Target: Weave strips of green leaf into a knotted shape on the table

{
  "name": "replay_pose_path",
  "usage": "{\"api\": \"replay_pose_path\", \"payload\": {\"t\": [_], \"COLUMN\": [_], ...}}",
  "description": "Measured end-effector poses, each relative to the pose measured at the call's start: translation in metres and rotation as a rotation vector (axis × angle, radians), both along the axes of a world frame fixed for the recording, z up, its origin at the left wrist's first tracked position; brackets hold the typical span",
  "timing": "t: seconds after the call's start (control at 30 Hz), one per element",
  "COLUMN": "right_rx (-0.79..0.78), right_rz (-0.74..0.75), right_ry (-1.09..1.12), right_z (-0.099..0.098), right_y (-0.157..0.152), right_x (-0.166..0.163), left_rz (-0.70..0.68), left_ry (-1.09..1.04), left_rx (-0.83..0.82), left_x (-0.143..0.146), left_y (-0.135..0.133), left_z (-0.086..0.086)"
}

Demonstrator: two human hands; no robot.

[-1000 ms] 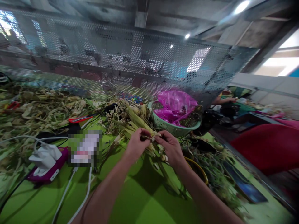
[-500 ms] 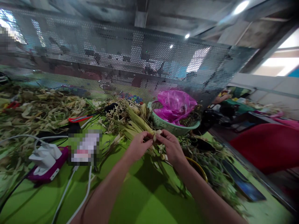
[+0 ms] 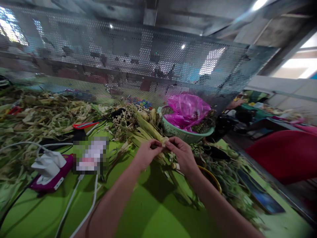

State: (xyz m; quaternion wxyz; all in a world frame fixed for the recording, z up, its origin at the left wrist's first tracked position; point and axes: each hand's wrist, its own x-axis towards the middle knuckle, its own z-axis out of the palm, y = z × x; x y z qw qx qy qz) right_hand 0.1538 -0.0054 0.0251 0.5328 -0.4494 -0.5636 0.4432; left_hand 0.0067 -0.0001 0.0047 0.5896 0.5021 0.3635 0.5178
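Over the green tabletop, my two hands meet in front of a basket. My left hand pinches a small pale piece of corn husk between thumb and fingertips. Its other side is gripped by my right hand, thumb pressed on top. Long yellow-green husk leaves spread just behind the hands toward the back left. Whether the pale piece is joined to these leaves, I cannot tell. Loose stalks and husk strips lie below my right hand. A yellow rim shows partly behind my right forearm.
A green basket holds a pink plastic bag. Dried husks heap at left, near a red-handled cutter. A purple power strip with white plugs and cables stands front left. A perforated metal panel closes the back.
Both hands stay together at nearly the same spot. The pale husk piece now looks more tightly folded between the fingertips. The view has shifted slightly.
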Motion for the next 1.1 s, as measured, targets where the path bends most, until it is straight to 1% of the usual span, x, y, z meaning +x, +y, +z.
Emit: {"api": "replay_pose_path", "payload": {"t": [0.07,0.17,0.3,0.4,0.47,0.57,0.67,0.87,1.03,1.1], "right_rx": [0.015,0.028,0.104,0.140,0.117,0.035,-0.043,-0.074,-0.136,-0.136], "right_rz": [-0.012,-0.016,-0.014,-0.005,0.011,0.013,0.000,0.017,0.018,0.029], "right_ry": [-0.002,-0.092,-0.251,-0.307,-0.286,-0.154,-0.058,-0.044,0.012,0.033], "right_z": [-0.0005,-0.0026,-0.0063,-0.0065,-0.0056,-0.0037,-0.0022,-0.0014,-0.0015,-0.0021], "right_y": [0.0006,0.0026,0.0042,0.0030,0.0019,0.0014,0.0020,0.0014,0.0010,0.0015], "right_x": [0.0000,0.0016,0.0024,0.0013,0.0011,0.0018,0.0024,0.0024,0.0019,0.0016], "left_rz": [0.038,0.064,0.115,0.152,0.141,0.111,0.116,0.145,0.156,0.160], "left_ry": [-0.142,-0.280,-0.351,-0.368,-0.376,-0.377,-0.379,-0.409,-0.328,-0.306], "left_rx": [-0.097,-0.186,-0.208,-0.205,-0.201,-0.206,-0.212,-0.192,-0.087,-0.075], "left_x": [0.0000,-0.0003,-0.0013,-0.0024,-0.0035,-0.0053,-0.0061,-0.0048,-0.0036,-0.0035], "left_y": [0.0003,-0.0008,-0.0017,-0.0010,-0.0001,0.0012,0.0021,0.0033,0.0028,0.0016], "left_z": [0.0000,0.0012,0.0019,-0.0006,-0.0028,-0.0041,-0.0024,-0.0010,0.0008,0.0029]}}
